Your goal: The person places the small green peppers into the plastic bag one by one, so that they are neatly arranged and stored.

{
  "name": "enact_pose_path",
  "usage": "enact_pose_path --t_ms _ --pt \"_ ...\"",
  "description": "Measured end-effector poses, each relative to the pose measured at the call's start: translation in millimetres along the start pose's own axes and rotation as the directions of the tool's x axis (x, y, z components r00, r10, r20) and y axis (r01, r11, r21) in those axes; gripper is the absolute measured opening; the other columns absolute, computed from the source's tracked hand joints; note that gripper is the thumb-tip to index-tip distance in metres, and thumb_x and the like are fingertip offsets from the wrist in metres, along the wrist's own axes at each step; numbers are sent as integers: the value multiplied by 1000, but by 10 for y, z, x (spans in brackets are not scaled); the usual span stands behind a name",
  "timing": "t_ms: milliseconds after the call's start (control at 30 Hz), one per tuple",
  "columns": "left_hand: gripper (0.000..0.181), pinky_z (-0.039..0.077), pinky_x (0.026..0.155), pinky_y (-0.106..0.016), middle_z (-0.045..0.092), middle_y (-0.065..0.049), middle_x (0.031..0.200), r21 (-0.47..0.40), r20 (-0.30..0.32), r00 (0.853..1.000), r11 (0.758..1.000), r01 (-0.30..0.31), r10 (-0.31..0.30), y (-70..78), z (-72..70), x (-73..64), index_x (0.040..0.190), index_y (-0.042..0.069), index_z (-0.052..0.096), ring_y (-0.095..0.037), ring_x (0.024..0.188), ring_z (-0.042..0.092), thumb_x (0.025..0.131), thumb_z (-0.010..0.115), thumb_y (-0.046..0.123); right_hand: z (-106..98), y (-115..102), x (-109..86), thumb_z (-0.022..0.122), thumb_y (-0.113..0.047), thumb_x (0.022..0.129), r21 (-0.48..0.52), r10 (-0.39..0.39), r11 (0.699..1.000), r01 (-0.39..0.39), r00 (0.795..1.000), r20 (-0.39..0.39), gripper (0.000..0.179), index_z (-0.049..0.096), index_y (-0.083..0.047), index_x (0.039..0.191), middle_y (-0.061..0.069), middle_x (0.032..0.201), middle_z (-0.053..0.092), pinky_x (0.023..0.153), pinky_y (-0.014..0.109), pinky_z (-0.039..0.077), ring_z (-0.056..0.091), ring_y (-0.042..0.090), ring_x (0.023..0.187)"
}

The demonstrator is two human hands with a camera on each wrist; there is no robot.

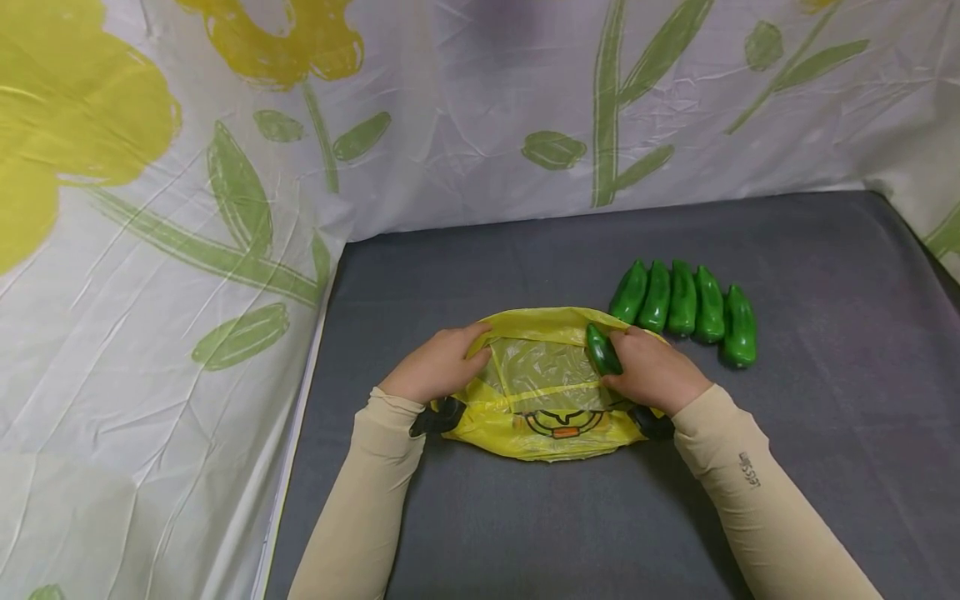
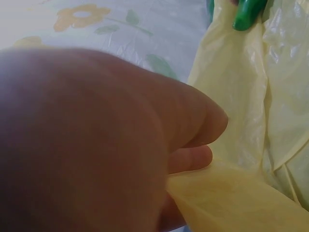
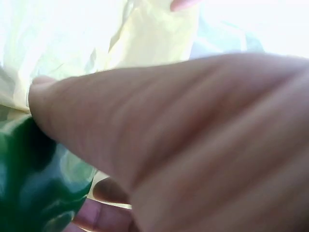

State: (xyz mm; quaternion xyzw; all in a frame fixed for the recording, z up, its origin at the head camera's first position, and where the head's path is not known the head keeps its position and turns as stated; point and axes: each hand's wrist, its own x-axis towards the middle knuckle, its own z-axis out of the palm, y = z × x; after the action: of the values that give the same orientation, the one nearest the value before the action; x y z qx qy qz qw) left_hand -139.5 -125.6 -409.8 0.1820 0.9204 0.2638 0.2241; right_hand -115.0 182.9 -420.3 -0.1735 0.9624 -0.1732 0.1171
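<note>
A yellow plastic bag [image 1: 491, 425] lies with its mouth spread wide between the two hands; a black line drawing and dark handles show on its near side. At its left edge the left hand [image 1: 442, 365] holds the rim, and the bag's film [image 2: 241, 193] runs in between thumb and fingers in the left wrist view. The right hand [image 1: 657, 372] grips a green pepper [image 1: 602, 350] over the right part of the bag's mouth. Close up, this glossy pepper [image 3: 38, 179] sits between thumb and fingers. Some fingers of both hands are hidden.
Several more green peppers [image 1: 682, 300] lie in a row on the dark grey table [image 1: 525, 525], behind and right of the bag. A white cloth [image 1: 465, 150] with yellow flowers and green leaves hangs along the back and left sides.
</note>
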Motion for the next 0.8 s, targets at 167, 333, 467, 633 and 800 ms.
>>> enact_pose_path --t_ms 167,333,467,633,800 --pt "54 46 53 -32 56 -4 77 6 -2 1000 1000 1 -1 8 -3 -5 163 13 39 -11 43 37 112 49 27 -2 1 -11 84 -22 90 20 -12 1000 12 1000 3 71 54 12 144 29 125 66 95 56 52 65 42 114" --pt "54 46 54 -33 56 -4 77 11 -4 1000 1000 3 -2 13 -2 -4 163 12 39 -11 43 37 112 49 27 -11 2 -25 84 -22 90 24 -24 999 24 1000 5 79 47 10 152 31 134 64 103 58 49 61 46 124" --pt "54 47 56 -33 55 -3 75 20 -3 1000 1000 4 -4 15 -2 -4 163 13 39 -11 43 38 112 49 28 -19 -12 -34 84 -23 90 24 -16 1000 16 1000 12 83 44 7 155 31 140 61 107 59 46 56 49 131" --pt "54 48 58 -34 53 -1 72 26 0 1000 1000 5 -5 10 -6 0 163 13 39 -11 44 38 112 49 29 -53 -30 -56 85 -26 90 35 -4 999 3 1000 20 82 46 3 156 30 139 61 102 59 50 59 46 127" --pt "55 48 58 -33 52 0 70 20 5 1000 1000 1 -1 10 -14 -3 163 13 39 -10 44 38 112 48 30 -103 -40 -82 84 -28 90 4 13 1000 -13 1000 4 74 54 0 151 27 128 65 92 57 55 67 41 113"
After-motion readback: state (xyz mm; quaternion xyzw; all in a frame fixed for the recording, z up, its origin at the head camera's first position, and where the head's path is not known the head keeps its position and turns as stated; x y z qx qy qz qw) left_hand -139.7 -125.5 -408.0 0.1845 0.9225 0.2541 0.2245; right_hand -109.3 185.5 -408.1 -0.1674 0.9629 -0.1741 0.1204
